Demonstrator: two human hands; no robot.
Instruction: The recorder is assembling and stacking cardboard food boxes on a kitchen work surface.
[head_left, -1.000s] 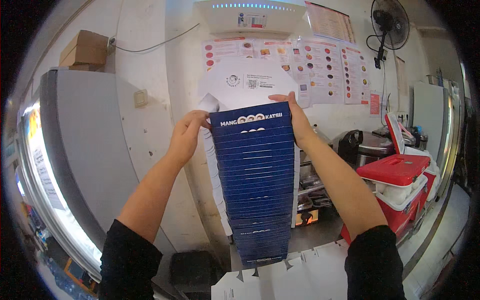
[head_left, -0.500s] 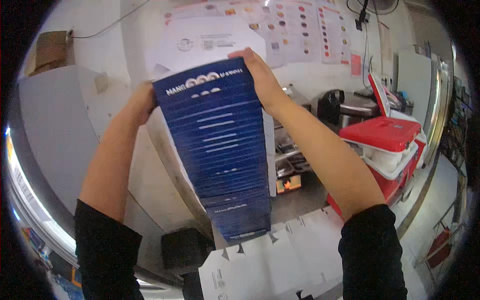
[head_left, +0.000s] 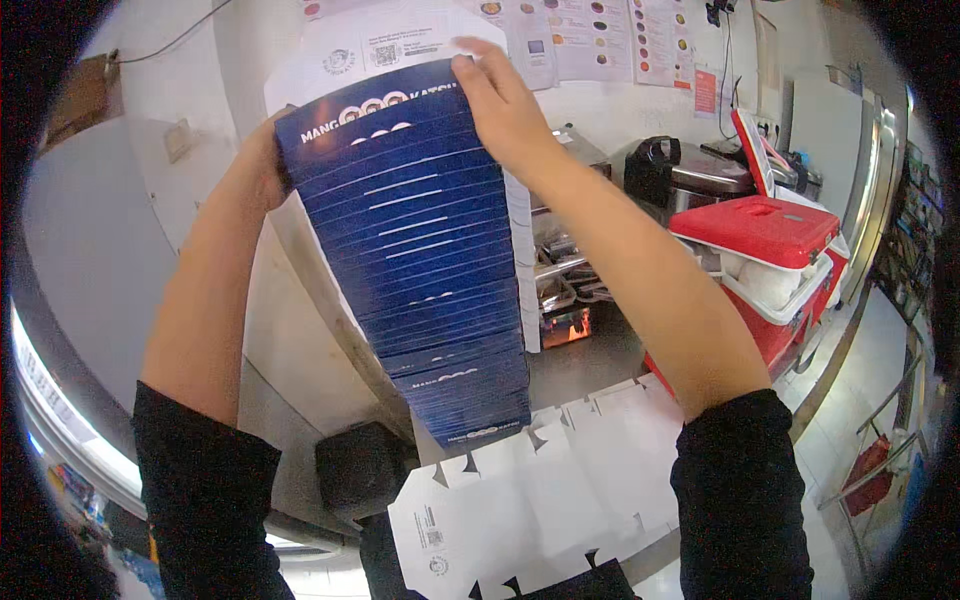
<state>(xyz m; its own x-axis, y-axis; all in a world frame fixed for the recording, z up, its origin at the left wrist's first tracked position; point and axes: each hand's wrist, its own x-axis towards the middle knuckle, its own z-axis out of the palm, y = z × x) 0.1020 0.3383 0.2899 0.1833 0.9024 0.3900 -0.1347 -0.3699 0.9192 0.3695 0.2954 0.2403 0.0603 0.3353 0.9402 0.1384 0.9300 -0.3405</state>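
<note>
At the top right corner of the stack of blue card boxes (head_left: 430,240), our right hand (head_left: 508,115) pinches the thin edge, with its fingers (head_left: 478,48) over the rim. Our left hand (head_left: 258,165) is at the top left side, but its fingers are tucked out of sight, so we cannot tell how they close. The stack is between our two arms. We think each box is light and stiff, but so many may feel heavy. The smooth, shiny card could slide, and corners could bend, so both sides seem the best places to hold. White edges (head_left: 521,250) make bumps down the right side, and a flat white flap (head_left: 310,75) shows behind the top. Below is a white card sheet (head_left: 560,500) with little notches. Farther right sits a hard red cooler (head_left: 755,230).
</note>
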